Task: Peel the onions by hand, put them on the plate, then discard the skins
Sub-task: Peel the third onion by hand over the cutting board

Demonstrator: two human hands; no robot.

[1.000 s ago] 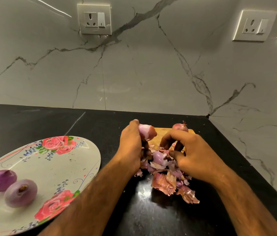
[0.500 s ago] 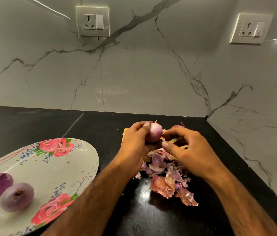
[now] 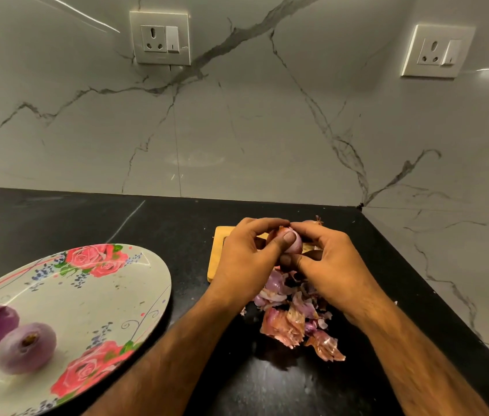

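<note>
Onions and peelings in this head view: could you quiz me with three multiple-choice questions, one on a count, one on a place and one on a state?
1. How many peeled onions lie on the plate?
A. One
B. Two
C. Four

2. Where is the pile of skins?
A. On the plate
B. In a bin
C. On the black counter

3. How is the third onion held?
A. It lies free on the board
B. The left hand and the right hand grip it together
C. The right hand alone holds it

Answers:
1 B: two purple bulbs sit side by side at the plate's left.
2 C: the scraps lie on the dark stone between the forearms.
3 B: fingers of both hands curl round it.
</note>
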